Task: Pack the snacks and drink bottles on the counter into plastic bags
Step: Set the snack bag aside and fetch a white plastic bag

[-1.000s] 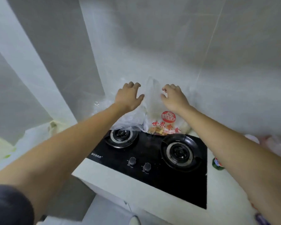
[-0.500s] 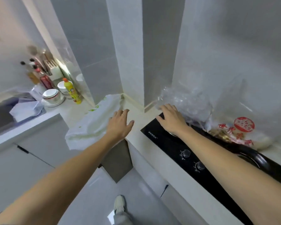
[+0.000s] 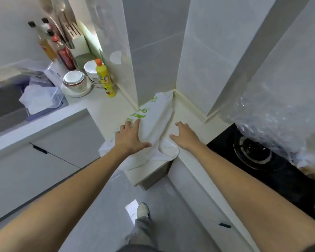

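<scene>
A flat white plastic bag (image 3: 154,124) with green print lies on the counter corner (image 3: 114,113), its lower end hanging over the edge. My left hand (image 3: 130,138) lies on the bag with fingers spread and straight. Just right of the bag my right hand (image 3: 185,136) hovers over or touches the counter, fingers loosely spread, holding nothing. At the right edge a filled clear plastic bag (image 3: 273,120) stands on the black gas stove (image 3: 258,153); a snack pack shows at its lower corner.
On the left counter stand a yellow dish-soap bottle (image 3: 105,80), stacked white bowls (image 3: 74,81), sauce bottles (image 3: 62,50) and a knife block (image 3: 76,37). A sink (image 3: 5,104) with a clear box lies far left. A tiled pillar (image 3: 153,46) rises behind the bag.
My view has turned left from the stove to the counter corner. Both hands left the filled bag; my left hand now lies on the white bag and my right hand is beside it.
</scene>
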Available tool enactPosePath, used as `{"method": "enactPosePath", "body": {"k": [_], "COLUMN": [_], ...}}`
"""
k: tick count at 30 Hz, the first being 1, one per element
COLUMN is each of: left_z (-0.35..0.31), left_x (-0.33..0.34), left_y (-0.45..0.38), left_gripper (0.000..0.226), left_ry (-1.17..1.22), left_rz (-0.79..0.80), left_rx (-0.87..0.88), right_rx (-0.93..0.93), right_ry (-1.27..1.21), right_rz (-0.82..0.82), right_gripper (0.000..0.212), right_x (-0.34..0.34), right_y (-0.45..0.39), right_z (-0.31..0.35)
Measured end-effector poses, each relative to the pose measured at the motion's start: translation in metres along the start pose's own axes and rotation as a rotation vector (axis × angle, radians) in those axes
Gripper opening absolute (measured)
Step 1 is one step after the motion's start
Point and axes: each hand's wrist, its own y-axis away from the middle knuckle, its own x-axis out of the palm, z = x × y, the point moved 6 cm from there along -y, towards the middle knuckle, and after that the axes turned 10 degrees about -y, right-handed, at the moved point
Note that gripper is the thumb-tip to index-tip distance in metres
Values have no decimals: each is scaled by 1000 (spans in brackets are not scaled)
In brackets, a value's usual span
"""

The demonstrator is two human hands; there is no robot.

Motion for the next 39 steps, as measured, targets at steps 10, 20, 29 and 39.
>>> {"method": "enactPosePath", "body": {"k": [10, 20, 29, 39], "left_z": [26, 48, 61, -52], "left_x": [34, 7, 22, -133], "left_y": [-39, -23, 5, -81], "left_gripper": [67, 14, 25, 51], "left_ry": [143, 348, 365, 363], "left_rz": [-49, -207, 84, -526], "left_rx": [97, 26, -127, 263], "right_rx": [155, 208, 95, -104], "right_ry": [133, -277, -547, -497], "right_rz": [-33, -169, -453, -458], "right_gripper": [40, 14, 11, 7], "right_x": [97, 35, -112, -152], "right_y": [-55, -65, -38, -20], "right_z": [-40, -69, -72, -27]}}
